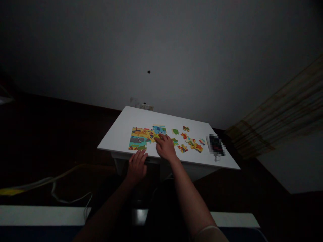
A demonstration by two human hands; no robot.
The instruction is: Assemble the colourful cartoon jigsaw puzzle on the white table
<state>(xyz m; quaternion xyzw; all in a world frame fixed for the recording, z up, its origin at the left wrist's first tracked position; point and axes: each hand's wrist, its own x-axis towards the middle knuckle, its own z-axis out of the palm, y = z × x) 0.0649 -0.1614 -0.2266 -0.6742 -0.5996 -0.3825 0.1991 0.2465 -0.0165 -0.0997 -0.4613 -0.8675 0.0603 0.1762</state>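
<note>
A partly joined jigsaw puzzle (138,140), with yellow land, teal water and a grey animal, lies flat on the left half of the white table (118,129). My right hand (166,147) is at the puzzle's right side. Its thumb and fingers close on a yellow puzzle piece against the joined part; the palm hides some of that piece. My left hand (137,165) rests at the table's front edge, just below the puzzle's lower border, its fingers stretched out and holding nothing. A green puzzle piece (174,142) lies right beside my right hand.
Several loose pieces lie to the right, among them a green piece (175,131), a red-and-yellow piece (186,128) and a joined cluster (194,144). A blurred dark object (217,145) stands near the table's right edge. Behind is a grey wall (161,50) with a socket (146,107).
</note>
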